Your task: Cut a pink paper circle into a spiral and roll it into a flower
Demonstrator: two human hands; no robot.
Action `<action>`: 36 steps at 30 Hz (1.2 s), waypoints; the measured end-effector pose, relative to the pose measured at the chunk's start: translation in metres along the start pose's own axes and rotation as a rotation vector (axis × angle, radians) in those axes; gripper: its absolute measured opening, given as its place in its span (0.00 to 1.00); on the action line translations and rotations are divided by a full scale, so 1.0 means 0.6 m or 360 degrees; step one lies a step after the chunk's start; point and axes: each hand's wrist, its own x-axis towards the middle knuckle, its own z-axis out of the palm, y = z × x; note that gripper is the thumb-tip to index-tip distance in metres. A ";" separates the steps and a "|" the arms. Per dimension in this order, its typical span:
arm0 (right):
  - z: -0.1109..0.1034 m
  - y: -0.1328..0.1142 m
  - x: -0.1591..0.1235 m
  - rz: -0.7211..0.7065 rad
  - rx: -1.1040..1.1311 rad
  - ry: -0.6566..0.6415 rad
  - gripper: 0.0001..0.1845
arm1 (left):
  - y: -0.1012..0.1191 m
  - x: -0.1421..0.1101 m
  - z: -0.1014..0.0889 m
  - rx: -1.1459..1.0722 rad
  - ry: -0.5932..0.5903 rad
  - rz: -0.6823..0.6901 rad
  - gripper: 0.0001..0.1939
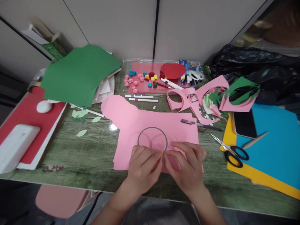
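A thin dark ring point(152, 127), like a wire hoop or a narrow tape roll, stands over pink paper sheets point(126, 156). My left hand point(144, 168) is closed around its lower side, hiding that part. Fingertips of my right hand point(187, 165) pinch at the ring's lower right, touching the left fingertips. Whatever small piece may lie between them is hidden. Several pink paper discs point(120, 111) overlap the sheets' upper left corner. A dark pen point(197, 123) rests across the upper right of the sheets.
Black-handled scissors point(231, 151) and a phone point(245, 123) lie by blue paper point(278, 140) at right. Paper offcuts point(199, 97) are behind. Green paper point(82, 73), leaf cutouts point(82, 133) and a white box point(21, 143) are at left. Small coloured pieces point(136, 82) lie at the back.
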 end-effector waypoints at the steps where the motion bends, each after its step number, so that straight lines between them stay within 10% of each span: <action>1: -0.001 0.000 0.000 0.0005 0.0020 0.0001 0.03 | 0.000 0.000 -0.001 -0.0021 0.0003 0.0013 0.11; 15: -0.003 0.025 -0.017 0.0376 -0.0088 0.0048 0.01 | 0.006 -0.039 -0.025 -0.0416 -0.0116 -0.0035 0.16; 23: -0.049 0.093 -0.039 0.0974 0.0811 -0.0143 0.04 | -0.152 -0.074 -0.074 0.0952 0.0001 -0.0450 0.10; 26: -0.049 0.084 -0.051 0.1230 0.1177 -0.0157 0.07 | -0.151 -0.069 -0.084 0.1063 -0.0021 -0.0648 0.15; 29: -0.043 0.064 -0.058 0.1377 0.1535 -0.0207 0.11 | -0.094 -0.051 -0.068 0.0596 0.0047 -0.0683 0.16; 36: -0.025 0.017 -0.055 0.1229 0.1687 -0.0496 0.14 | 0.015 0.001 0.024 -0.1567 -0.0594 -0.1424 0.07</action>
